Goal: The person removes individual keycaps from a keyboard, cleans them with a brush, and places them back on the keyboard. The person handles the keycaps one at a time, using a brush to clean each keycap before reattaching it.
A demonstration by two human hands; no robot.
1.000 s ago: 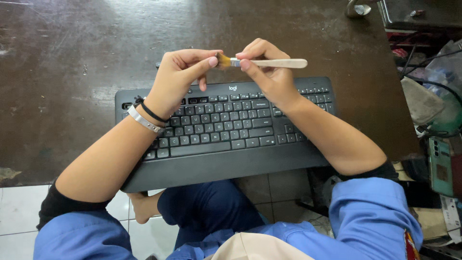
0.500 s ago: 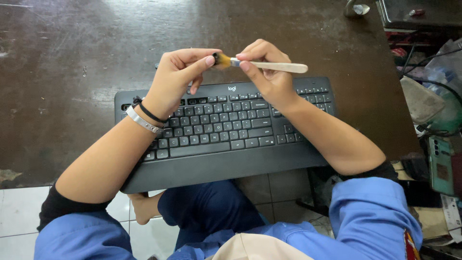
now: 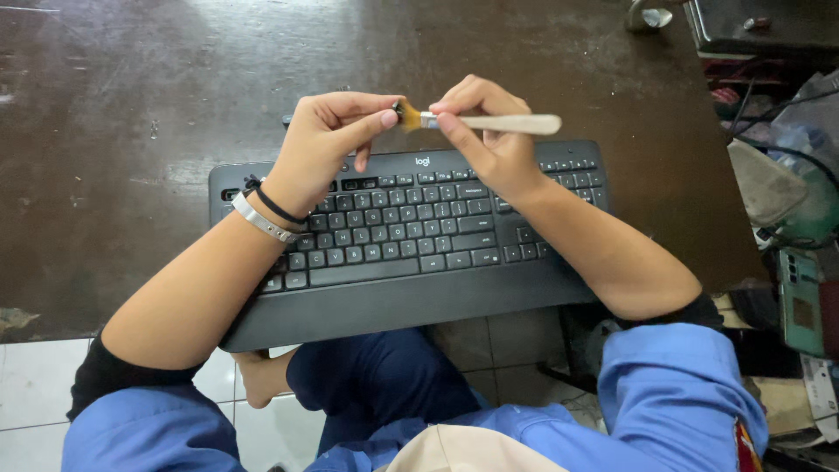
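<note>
My right hand grips a small paintbrush by its pale wooden handle, holding it level above the top edge of a black keyboard. My left hand pinches the brush's yellowish bristles between thumb and forefinger. Both hands hover over the keyboard's upper row. The keyboard lies on a dark brown table, its front wrist rest overhanging the table edge toward my lap. On my left wrist are a silver bracelet and a black band.
A dark box and a metal object stand at the table's far right corner. Cluttered items, cables and a green phone-like object lie to the right of the table. White floor tiles show below.
Both hands and the brush have dipped very slightly; the left fingers stay on the bristles. Otherwise nothing has visibly moved.
</note>
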